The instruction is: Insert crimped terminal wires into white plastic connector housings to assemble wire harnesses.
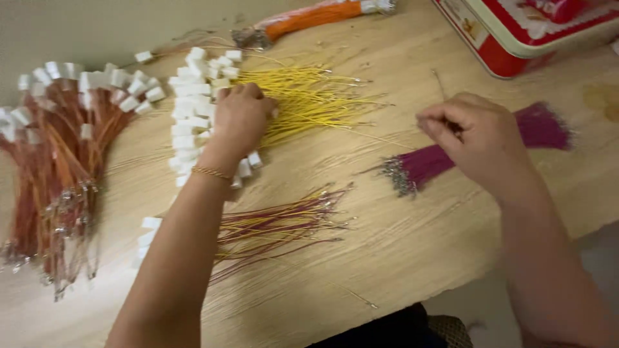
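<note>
My left hand point(240, 119) rests with curled fingers on a pile of yellow wires point(308, 100) fitted with white plastic connectors point(193, 106); what it holds is hidden. A thin gold bracelet sits on that wrist. My right hand point(480, 138) is over a bundle of magenta wires point(432, 161), thumb and fingers pinched on a single thin wire that sticks up. Below my left forearm lies a fan of mixed red and yellow wires point(284, 225) with white connectors point(149, 225).
A large heap of brown-orange wires with white connectors point(61, 161) fills the left of the wooden table point(387, 258). An orange wire bundle point(309, 18) lies at the back. A red and cream tin box point(516, 35) stands at the back right.
</note>
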